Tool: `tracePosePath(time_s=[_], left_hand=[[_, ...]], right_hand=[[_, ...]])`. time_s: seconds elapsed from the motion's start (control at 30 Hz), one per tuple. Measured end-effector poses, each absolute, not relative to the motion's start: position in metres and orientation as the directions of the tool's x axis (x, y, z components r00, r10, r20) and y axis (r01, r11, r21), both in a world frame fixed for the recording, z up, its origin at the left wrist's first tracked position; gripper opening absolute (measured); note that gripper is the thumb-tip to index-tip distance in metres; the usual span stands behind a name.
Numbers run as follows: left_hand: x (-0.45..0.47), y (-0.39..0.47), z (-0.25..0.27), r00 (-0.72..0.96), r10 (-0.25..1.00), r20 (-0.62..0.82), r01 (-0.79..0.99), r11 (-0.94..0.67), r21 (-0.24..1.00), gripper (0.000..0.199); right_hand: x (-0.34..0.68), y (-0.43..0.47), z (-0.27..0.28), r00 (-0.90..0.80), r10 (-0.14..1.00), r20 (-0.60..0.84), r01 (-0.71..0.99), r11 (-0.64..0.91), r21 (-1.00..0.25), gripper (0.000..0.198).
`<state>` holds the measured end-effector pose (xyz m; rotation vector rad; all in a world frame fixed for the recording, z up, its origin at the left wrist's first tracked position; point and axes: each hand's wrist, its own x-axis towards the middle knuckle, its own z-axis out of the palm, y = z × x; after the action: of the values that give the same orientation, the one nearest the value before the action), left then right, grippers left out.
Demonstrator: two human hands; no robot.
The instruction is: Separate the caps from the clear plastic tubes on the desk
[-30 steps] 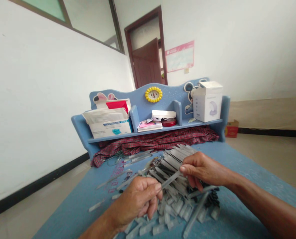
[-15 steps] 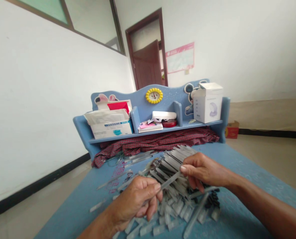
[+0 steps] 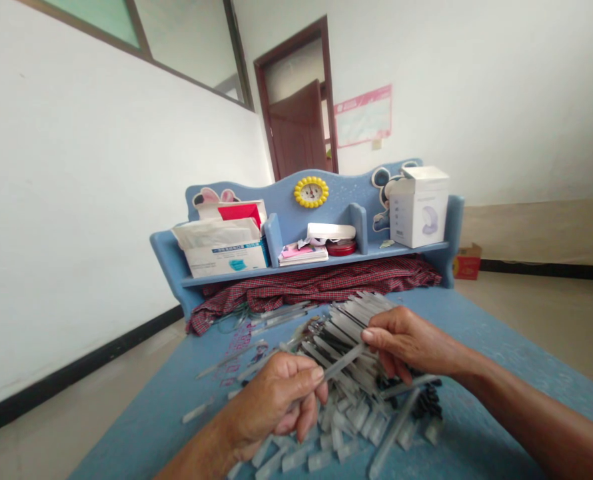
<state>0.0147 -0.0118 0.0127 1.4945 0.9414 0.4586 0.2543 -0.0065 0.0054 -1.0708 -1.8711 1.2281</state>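
Note:
My left hand (image 3: 286, 393) is closed, pinching the near end of a translucent pen barrel (image 3: 344, 362) between thumb and fingers. At the barrel's far end, my right hand (image 3: 401, 340) grips it with thumb and forefinger. It slants up to the right over a heap of pen parts. Below the hands lie many clear pen caps (image 3: 359, 415), and behind them a stack of pen barrels (image 3: 359, 312). Small black pieces (image 3: 428, 400) lie right of the caps. One long translucent barrel (image 3: 394, 433) rests across the near side of the heap.
The blue desk (image 3: 481, 340) has a raised shelf (image 3: 366, 255) at its back. On that stand a mask box (image 3: 226, 259), a white box (image 3: 419, 208) and a red round tin (image 3: 341, 248). A checked cloth (image 3: 276, 293) lies bunched beneath it. Loose pen pieces (image 3: 196, 411) lie at left.
The view has shifted very slightly. Both hands keep the same hold on the pen barrel, and the heap looks unchanged.

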Motion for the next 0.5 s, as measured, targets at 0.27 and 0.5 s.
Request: tracePosePath(time_s=[0.27,0.5], left_hand=[[0.0132,-0.0109,0.0122,0.612,0.749,-0.253,0.28,0.094,0.955,0.039],[0.0133,-0.0108,0.0114,0.592,0.78,-0.202,0.249,0.062,0.967,0.036]], right_hand=[[0.255,-0.0058,0.0059,-0.507,0.86,0.059,0.153,0.157,-0.976,0.03],[0.2543,-0.0084,0.0117,-0.486,0.872,0.065,0.118,0.139,-0.983,0.036]])
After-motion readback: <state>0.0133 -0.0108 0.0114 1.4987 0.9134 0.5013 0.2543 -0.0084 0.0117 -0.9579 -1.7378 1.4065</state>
